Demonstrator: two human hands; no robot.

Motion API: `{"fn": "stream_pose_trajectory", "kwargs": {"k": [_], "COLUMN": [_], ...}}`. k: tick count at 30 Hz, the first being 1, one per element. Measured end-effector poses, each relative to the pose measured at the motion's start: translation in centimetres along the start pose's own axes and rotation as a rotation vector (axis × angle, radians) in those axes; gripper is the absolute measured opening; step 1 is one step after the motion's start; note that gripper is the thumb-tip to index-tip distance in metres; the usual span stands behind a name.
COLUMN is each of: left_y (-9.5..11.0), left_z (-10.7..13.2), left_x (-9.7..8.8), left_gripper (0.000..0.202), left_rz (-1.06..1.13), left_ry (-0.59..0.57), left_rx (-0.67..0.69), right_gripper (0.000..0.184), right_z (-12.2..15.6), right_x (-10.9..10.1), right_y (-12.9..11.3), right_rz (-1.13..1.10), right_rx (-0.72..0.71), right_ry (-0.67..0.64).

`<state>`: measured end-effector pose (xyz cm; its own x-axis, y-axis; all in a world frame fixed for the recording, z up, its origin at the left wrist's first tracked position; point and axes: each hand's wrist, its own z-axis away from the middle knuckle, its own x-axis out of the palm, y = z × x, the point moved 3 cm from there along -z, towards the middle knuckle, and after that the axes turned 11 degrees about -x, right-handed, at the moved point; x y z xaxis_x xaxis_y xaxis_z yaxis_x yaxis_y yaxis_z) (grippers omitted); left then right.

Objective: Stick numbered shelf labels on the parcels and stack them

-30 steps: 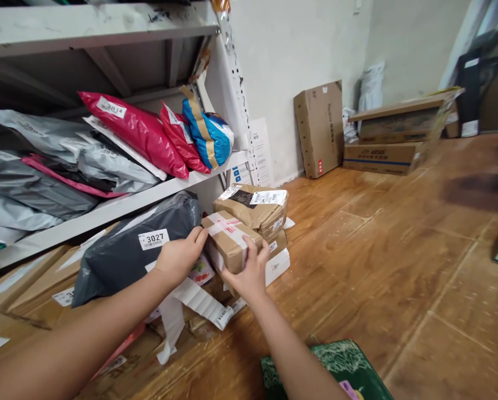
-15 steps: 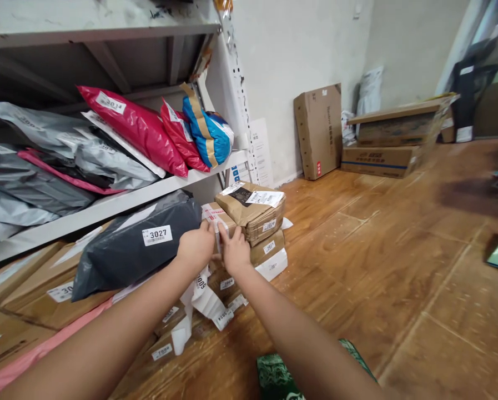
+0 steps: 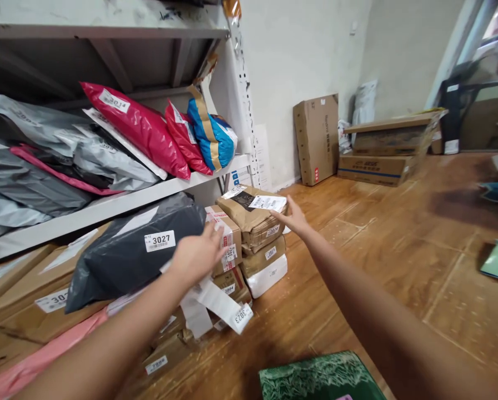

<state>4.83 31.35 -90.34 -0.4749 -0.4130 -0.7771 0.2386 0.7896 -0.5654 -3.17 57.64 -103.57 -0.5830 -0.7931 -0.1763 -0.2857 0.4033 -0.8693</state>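
Note:
My left hand (image 3: 202, 248) is at the front of a small cardboard box (image 3: 233, 236) with red-and-white tape, its fingers partly curled. A white strip of numbered labels (image 3: 221, 300) hangs from beneath this hand, its lower end printed 3023. A label is stuck on the small box's front face. My right hand (image 3: 293, 218) is at the right edge of a brown paper parcel (image 3: 236, 211), thumb and fingers spread around its corner. Left of the left hand lies a dark grey plastic parcel (image 3: 124, 261) labelled 3027.
Under the brown parcel are a cardboard box (image 3: 257, 256) and a white package (image 3: 269, 276). Bagged parcels, including a pink one (image 3: 144, 130), lie on the metal shelf (image 3: 182, 186). A green patterned item (image 3: 315, 375) is on the wooden floor; large cartons (image 3: 317, 139) stand by the wall.
My right hand has left the small box and moved right to the brown parcel's edge. The small box's label now shows. The label strip has swung and hangs differently.

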Motion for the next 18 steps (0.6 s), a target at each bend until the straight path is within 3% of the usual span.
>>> {"fn": "stream_pose_trajectory", "kwargs": {"k": [2,5,8,11,13,15,17,18], "left_y": [1.8,3.4,3.5,3.3,3.6,4.6,6.2,7.2], "left_z": [-0.1,-1.0,-2.9,-3.4,-1.4,2.7,7.6,9.9], "left_x": [2.3,4.0,3.6,2.4,1.6,1.5,2.5,3.1], "left_gripper": [0.051,0.045,0.041,0.036,0.036,0.036,0.032,0.028], "left_rz": [0.063,0.154,0.206,0.211,0.217,0.277,0.450,0.539], "left_ry": [-0.064,-0.095,-0.134,-0.192,-0.169,-0.124,-0.229,-0.317], "left_rx": [-0.061,-0.221,-0.305,-0.348,-0.333,-0.260,-0.168,-0.059], "right_gripper": [0.103,0.101,0.107,0.111,0.103,0.083,0.059,0.049], "right_z": [-0.2,0.8,1.4,1.7,3.6,7.7,13.8,17.0], "right_x": [0.7,1.2,1.0,-0.5,-2.8,-6.0,-9.4,-10.9], "right_y": [0.5,0.2,-0.6,-0.4,0.8,2.9,5.5,6.4], "right_rz": [-0.113,-0.050,0.031,-0.077,-0.157,-0.153,-0.045,0.000], "right_rx": [0.008,0.035,0.005,-0.015,0.013,0.109,0.290,0.312], "right_ry": [-0.008,0.055,-0.045,-0.205,-0.213,-0.135,-0.077,-0.071]}}
